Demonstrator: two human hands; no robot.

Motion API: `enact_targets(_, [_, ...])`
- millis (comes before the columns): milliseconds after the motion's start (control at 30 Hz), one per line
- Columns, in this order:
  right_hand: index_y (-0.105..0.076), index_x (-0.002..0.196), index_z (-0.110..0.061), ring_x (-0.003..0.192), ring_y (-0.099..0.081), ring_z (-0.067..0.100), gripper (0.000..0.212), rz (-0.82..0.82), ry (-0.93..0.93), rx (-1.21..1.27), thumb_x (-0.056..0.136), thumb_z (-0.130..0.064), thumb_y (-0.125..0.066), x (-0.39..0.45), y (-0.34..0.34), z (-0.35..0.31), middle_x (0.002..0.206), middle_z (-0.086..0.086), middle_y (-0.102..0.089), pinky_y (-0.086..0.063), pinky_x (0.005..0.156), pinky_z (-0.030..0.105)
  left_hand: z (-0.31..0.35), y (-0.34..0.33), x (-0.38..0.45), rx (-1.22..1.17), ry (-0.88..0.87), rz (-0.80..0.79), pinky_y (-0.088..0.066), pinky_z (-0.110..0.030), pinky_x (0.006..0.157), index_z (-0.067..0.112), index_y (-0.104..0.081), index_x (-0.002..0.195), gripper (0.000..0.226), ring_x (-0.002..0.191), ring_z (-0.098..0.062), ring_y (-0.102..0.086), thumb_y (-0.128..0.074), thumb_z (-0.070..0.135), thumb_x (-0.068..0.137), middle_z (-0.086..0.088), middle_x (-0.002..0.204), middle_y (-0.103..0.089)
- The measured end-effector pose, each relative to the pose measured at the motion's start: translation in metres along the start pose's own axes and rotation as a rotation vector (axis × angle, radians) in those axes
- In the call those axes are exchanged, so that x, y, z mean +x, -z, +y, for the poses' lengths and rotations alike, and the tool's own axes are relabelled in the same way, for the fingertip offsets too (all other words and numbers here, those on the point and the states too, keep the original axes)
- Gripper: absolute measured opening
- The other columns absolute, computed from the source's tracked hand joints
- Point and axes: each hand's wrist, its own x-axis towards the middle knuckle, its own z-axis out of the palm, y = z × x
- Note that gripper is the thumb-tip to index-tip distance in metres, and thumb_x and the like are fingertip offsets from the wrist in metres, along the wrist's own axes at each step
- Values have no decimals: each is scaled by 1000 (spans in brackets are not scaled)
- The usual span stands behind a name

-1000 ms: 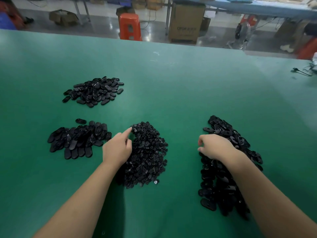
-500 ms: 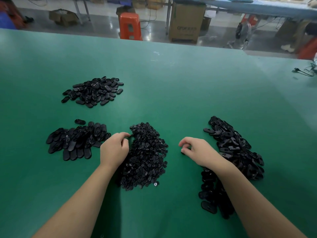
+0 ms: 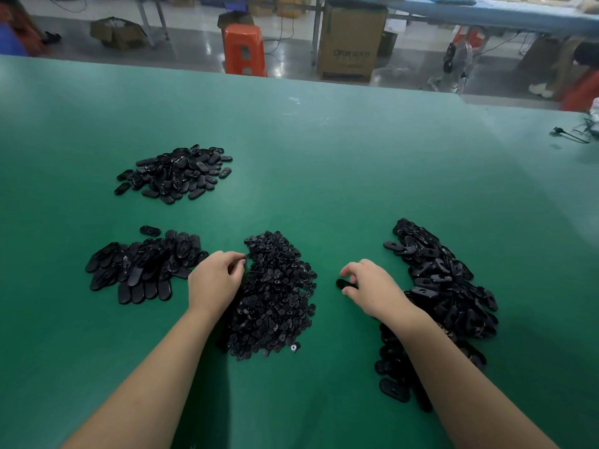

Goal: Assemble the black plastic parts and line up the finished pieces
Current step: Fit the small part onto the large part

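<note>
1. A single black oval part (image 3: 344, 284) sits on the green table (image 3: 356, 176), pinched between thumb and curled fingers of the right hand (image 3: 372, 285), in the gap between two heaps.
2. The left hand (image 3: 215, 280) rests at the left edge of the centre heap of small black pieces (image 3: 275, 296), fingers curled together with the tips pinched at the pile's far-left corner; I cannot tell whether a piece is between them.
3. Right of the right hand runs a long heap of black oval shells (image 3: 440, 286), stretching from far to near beside the forearm.
4. Left of the left hand lies a pile of oval pieces (image 3: 139, 264), its near edge set in a short row side by side.
5. Farther back on the left is another loose mound of oval parts (image 3: 176, 173).
6. Beyond the table's far edge stand an orange stool (image 3: 244, 50) and a cardboard box (image 3: 351, 40) on the floor.
</note>
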Motion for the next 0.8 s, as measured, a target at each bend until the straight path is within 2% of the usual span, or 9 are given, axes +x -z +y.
enact_targets(100, [-66,118,-22,88,-57,17,22,6,-19,-7,97,-28,-68,0,2,0,103,-5,-49,-52,83,36,1,0,-1,-8,-2,1,-37,-20,52,26,-76,101,13,70,-7,-54,-65,29,95,13,83,-66])
enact_targets(167, [-65,107,-24,91,-61,19,12,16,-31,4,96,-30,-69,-2,2,-2,106,-4,-49,-54,83,37,2,1,-1,-6,-4,5,-38,-20,51,26,-75,98,13,68,-7,-54,-64,30,96,13,82,-65])
enact_targets(233, [-62,97,-27,84,-61,18,6,46,-34,34,96,-30,-68,-3,1,-3,103,-3,-51,-54,75,35,3,1,-2,-1,-5,12,-35,-20,49,25,-74,95,13,66,-7,-53,-63,31,97,14,78,-61])
enact_targets(333, [-62,89,-30,57,-45,8,10,142,-21,190,95,-31,-70,-5,-1,-4,73,-9,-49,-38,53,26,1,0,-1,-8,3,15,-35,-21,49,24,-73,93,14,64,-5,-53,-61,31,98,15,77,-60])
enact_targets(433, [-67,87,-33,45,-38,4,8,200,-16,566,93,-30,-71,-10,-2,-7,52,-10,-47,-35,47,18,-2,-2,1,-61,39,27,-34,-22,50,22,-72,93,14,62,1,-51,-61,30,98,15,75,-61])
enact_targets(500, [-70,95,-28,46,-49,6,8,177,3,820,98,-23,-65,-16,-3,-13,62,-6,-66,-45,50,20,-4,-3,1,-100,61,41,-36,-24,52,21,-72,94,14,63,-1,-52,-61,28,98,15,75,-61])
enact_targets(567, [-71,102,-17,58,-62,13,16,144,13,1050,102,-12,-56,-20,-5,-20,84,3,-76,-58,60,30,-5,-3,1,-137,76,53,-39,-26,53,19,-72,94,14,63,-1,-55,-61,27,97,14,76,-61])
enact_targets(667, [-70,104,-9,78,-72,20,18,140,13,1225,103,-4,-53,-23,-14,-27,97,7,-77,-61,65,31,-5,-3,1,-153,80,55,-40,-25,52,18,-73,95,13,64,0,-56,-62,26,97,12,78,-63])
enact_targets(800, [-60,109,-13,83,-75,25,18,209,9,1289,101,2,-55,-23,-31,-33,96,12,-77,-61,72,29,-3,-2,1,-159,69,44,-47,-27,58,18,-73,97,11,73,-7,-60,-64,23,96,9,86,-67])
